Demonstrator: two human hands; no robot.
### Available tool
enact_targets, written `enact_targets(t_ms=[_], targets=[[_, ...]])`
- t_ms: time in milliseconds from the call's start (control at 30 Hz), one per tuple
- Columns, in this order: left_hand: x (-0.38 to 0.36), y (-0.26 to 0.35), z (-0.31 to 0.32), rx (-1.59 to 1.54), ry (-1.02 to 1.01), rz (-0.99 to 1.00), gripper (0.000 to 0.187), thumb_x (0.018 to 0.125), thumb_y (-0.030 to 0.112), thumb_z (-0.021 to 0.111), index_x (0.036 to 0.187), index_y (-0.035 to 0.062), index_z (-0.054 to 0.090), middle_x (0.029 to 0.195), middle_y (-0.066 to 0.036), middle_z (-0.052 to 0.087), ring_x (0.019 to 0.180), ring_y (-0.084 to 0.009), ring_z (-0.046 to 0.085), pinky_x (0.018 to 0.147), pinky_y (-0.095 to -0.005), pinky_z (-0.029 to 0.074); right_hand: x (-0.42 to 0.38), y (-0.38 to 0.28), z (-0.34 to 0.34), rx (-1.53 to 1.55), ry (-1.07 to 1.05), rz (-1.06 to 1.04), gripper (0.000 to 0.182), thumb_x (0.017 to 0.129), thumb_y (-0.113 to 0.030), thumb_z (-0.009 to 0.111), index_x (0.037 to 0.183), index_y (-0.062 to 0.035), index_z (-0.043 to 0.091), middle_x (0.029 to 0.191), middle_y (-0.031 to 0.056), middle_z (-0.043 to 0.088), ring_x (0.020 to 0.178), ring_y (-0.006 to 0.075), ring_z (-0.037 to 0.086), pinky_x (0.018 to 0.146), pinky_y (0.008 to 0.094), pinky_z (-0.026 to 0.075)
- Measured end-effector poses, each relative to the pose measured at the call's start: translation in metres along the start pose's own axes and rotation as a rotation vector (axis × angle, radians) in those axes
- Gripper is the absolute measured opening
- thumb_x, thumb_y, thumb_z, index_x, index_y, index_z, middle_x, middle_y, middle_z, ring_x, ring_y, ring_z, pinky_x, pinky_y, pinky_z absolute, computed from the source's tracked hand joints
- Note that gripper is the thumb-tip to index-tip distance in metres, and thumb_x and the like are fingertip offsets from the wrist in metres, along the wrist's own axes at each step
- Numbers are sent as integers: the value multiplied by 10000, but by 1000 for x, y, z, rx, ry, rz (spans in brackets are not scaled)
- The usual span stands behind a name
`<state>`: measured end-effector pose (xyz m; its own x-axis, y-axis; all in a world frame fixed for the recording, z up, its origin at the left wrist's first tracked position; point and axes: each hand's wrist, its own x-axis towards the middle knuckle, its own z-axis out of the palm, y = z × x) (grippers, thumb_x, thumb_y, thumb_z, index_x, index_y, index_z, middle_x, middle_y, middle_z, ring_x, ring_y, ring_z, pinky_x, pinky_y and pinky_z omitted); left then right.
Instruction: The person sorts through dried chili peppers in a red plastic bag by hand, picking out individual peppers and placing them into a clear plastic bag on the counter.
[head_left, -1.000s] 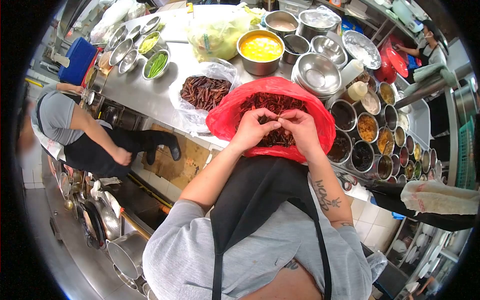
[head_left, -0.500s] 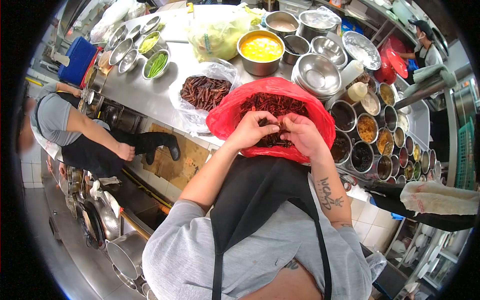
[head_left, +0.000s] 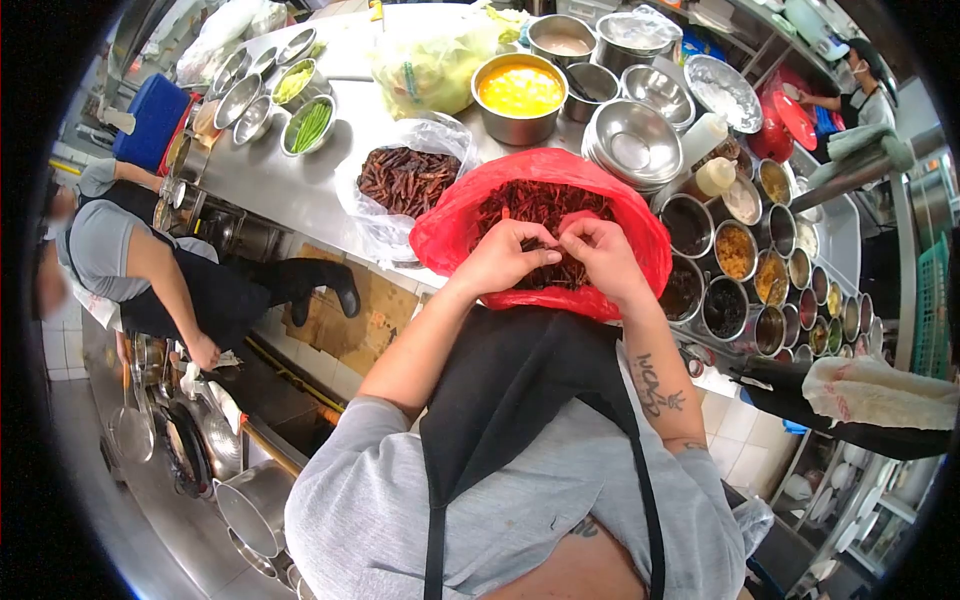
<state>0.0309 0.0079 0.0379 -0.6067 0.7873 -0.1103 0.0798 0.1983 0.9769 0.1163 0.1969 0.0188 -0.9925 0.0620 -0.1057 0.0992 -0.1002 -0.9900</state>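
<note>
A red plastic bag (head_left: 440,235) stands open in front of me at the counter's edge. Dark red dried chilies (head_left: 535,200) fill it. Over these chilies, my left hand (head_left: 508,255) is closed in a pinch, its fingertips meeting those of the other hand. My right hand (head_left: 600,258) is pinched too, thumb and forefinger together. Whatever lies between the fingertips is too small and hidden to make out. Just left of the red bag, a clear plastic bag (head_left: 365,225) holds more dried chilies, browner in colour.
Behind the bag stand a pot of yellow liquid (head_left: 520,90) and stacked steel bowls (head_left: 635,145). Seasoning containers (head_left: 735,255) crowd the right. Green beans (head_left: 310,125) sit in a bowl at left. A co-worker (head_left: 110,245) is on the left; another person (head_left: 865,95) stands far right.
My right hand has turned slightly and its fingers have shifted at the pinch; my left hand stays nearly in place. The left co-worker's arm has lowered toward the stove side.
</note>
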Motion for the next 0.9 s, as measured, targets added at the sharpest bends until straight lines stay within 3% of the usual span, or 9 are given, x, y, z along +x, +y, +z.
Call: enact_targets(t_ms=[133, 233, 333, 367, 467, 500, 600, 767, 900], targets=[[3, -3, -4, -213, -131, 16, 27, 866, 4, 709, 893, -3, 711, 863, -43, 717, 839, -101, 632, 792, -273, 510, -3, 0, 0, 612, -176, 208, 159, 956, -191, 659, 962, -32, 662, 953, 20, 642, 874, 144, 604, 811, 283, 472], [5, -15, -11, -313, -223, 150, 91, 905, 43, 693, 989, 7, 690, 906, -50, 689, 810, -122, 609, 701, -248, 495, -3, -8, -1, 811, -295, 206, 184, 956, -228, 660, 1000, -49, 648, 946, 26, 638, 879, 166, 617, 811, 320, 494], [3, -31, -19, -886, -188, -73, 234, 952, 147, 670, 1146, 20, 632, 891, -36, 627, 778, -131, 558, 602, -208, 431, 2, -10, -14, 798, -119, 276, 167, 967, -224, 644, 996, -61, 659, 949, 39, 650, 880, 173, 625, 809, 351, 506], [4, -36, -20, -847, -190, -19, 345, 992, 261, 616, 1255, 46, 560, 907, -28, 549, 813, -131, 517, 545, -184, 366, 8, 5, -20, 621, 101, 271, 198, 972, -226, 635, 1054, -49, 670, 997, 62, 676, 917, 205, 641, 833, 365, 515], [-1, -19, -17, -899, -146, -68, 341, 1010, 292, 577, 1232, 32, 559, 940, -17, 533, 866, -103, 527, 555, -186, 377, 21, 31, -22, -83, 623, 40, 245, 944, -210, 645, 1103, -25, 674, 1050, 92, 701, 995, 264, 657, 898, 378, 510], [-1, -20, -15, -956, -165, -85, 350, 1028, 318, 540, 1253, 51, 546, 946, -18, 504, 878, -102, 507, 541, -180, 361, 24, 33, -30, -233, 569, 59, 380, 887, -158, 632, 1243, -27, 611, 1204, 169, 662, 1155, 332, 613, 1003, 394, 472], [-2, -24, -17, -1078, -170, -126, 316, 1030, 322, 541, 1205, 60, 562, 902, -6, 490, 805, -99, 491, 525, -180, 343, 25, 38, -26, -946, 461, 261, 530, 801, 1, 585, 1329, -27, 542, 1297, 224, 592, 1242, 372, 549, 1050, 421, 440], [3, -16, -17, -996, -12, -153, 222, 1025, 272, 554, 1104, 64, 562, 820, 15, 439, 706, -86, 435, 489, -179, 284, 27, 34, -19, -762, 40, 247, 655, 804, -65, 559, 1445, -60, 427, 1413, 281, 474, 1349, 407, 433, 1137, 430, 360], [4, -38, -26, -886, 38, -187, 236, 1007, 231, 567, 1141, 36, 577, 864, -39, 560, 757, -145, 550, 555, -238, 420, 26, 19, -21, -815, 225, 292, 620, 804, -51, 551, 1419, -53, 471, 1411, 241, 502, 1350, 371, 449, 1124, 406, 371]])
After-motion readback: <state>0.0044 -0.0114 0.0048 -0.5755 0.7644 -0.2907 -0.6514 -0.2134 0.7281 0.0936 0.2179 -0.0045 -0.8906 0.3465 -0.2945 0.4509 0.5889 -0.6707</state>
